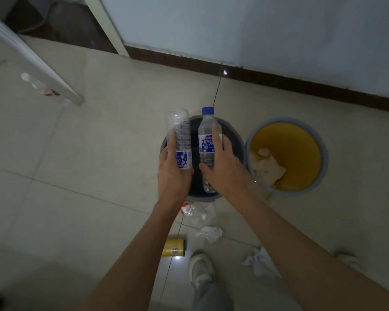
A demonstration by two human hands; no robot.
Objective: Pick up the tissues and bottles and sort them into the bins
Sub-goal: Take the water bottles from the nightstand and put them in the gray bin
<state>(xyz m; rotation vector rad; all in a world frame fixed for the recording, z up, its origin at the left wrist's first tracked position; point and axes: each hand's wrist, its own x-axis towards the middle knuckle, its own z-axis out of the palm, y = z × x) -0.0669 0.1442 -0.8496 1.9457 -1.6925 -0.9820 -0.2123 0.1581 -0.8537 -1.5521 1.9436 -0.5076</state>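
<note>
The dark bin [231, 140] stands on the floor directly under both hands. The left hand [174, 173] wraps one bottle [182, 142] and the right hand [225, 164] another [207, 140]. Both long axes run away from the person, across the rim, so letting go should drop them in.

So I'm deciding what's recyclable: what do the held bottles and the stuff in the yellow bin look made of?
Both bottles look like thin clear plastic: see-through ribbed walls, glossy blue labels. The wads in the yellow bin look like tissue paper: matte, off-white, crumpled. The bin seems smooth plastic.
</note>
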